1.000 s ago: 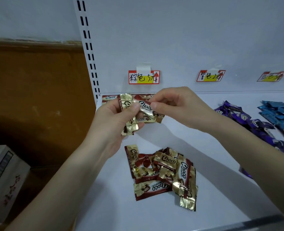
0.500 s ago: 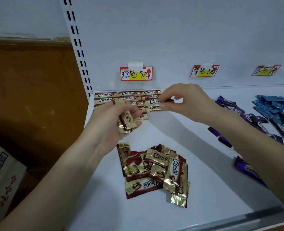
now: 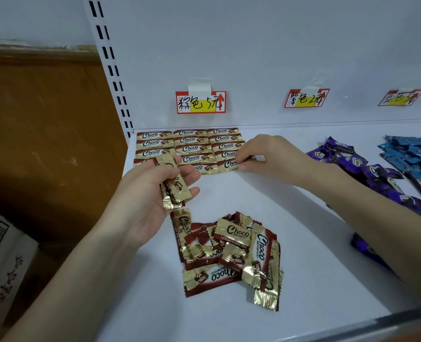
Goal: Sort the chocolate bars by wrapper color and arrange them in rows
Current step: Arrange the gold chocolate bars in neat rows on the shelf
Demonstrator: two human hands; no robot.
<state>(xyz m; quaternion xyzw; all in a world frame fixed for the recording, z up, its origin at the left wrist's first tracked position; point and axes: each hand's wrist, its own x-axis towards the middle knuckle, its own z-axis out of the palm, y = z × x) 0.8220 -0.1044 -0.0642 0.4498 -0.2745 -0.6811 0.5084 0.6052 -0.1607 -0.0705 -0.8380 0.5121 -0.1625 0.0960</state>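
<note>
Head view: on a white metal shelf [image 3: 291,218], a person's right hand [image 3: 271,156] pinches the right end of a gold-and-brown foil Choco bar [image 3: 229,165]. The bar lies flat at the front of the right-hand column of the sorted rows [image 3: 192,144]. These three columns of matching bars sit against the shelf's back panel and left edge, beneath a red-and-yellow handwritten label [image 3: 200,102].

The left hand [image 3: 150,193], palm up, hovers over the front of the left column, its fingers curled round a small stack [image 3: 177,191] of the same bars. A loose pile [image 3: 231,253] of gold-and-brown bars lies unsorted near the shelf's front lip.

Bare shelf opens between the rows and the pile, and again to the pile's right, where the right forearm crosses above it. Purple-wrapped bars [image 3: 367,169] are heaped to the right, with blue-wrapped bars [image 3: 416,156] beyond them at the frame's edge. A slotted upright [image 3: 110,67] marks the shelf's left boundary, and a cardboard box [image 3: 4,262] sits below it.
</note>
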